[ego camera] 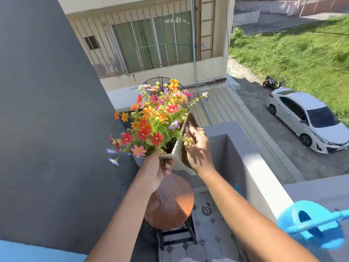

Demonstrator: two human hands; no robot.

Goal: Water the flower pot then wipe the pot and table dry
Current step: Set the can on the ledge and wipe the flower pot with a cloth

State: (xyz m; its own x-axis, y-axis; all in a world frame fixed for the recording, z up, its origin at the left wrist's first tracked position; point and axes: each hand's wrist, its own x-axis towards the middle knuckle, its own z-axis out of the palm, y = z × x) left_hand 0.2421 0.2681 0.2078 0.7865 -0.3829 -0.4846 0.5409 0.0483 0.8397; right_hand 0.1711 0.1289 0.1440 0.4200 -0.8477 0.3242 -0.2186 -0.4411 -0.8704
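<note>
Two hands hold the flower pot (178, 154) tilted in the air above the round desk (170, 203). Left hand (156, 171) grip: fingers curled around the pot's lower corner. Right hand (198, 148) grip: fingers curled over its rim, arm extended.

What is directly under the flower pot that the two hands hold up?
Under the flower pot stands a round brown table on a dark frame. Its top shows; the left hand covers its far-left edge.
</note>
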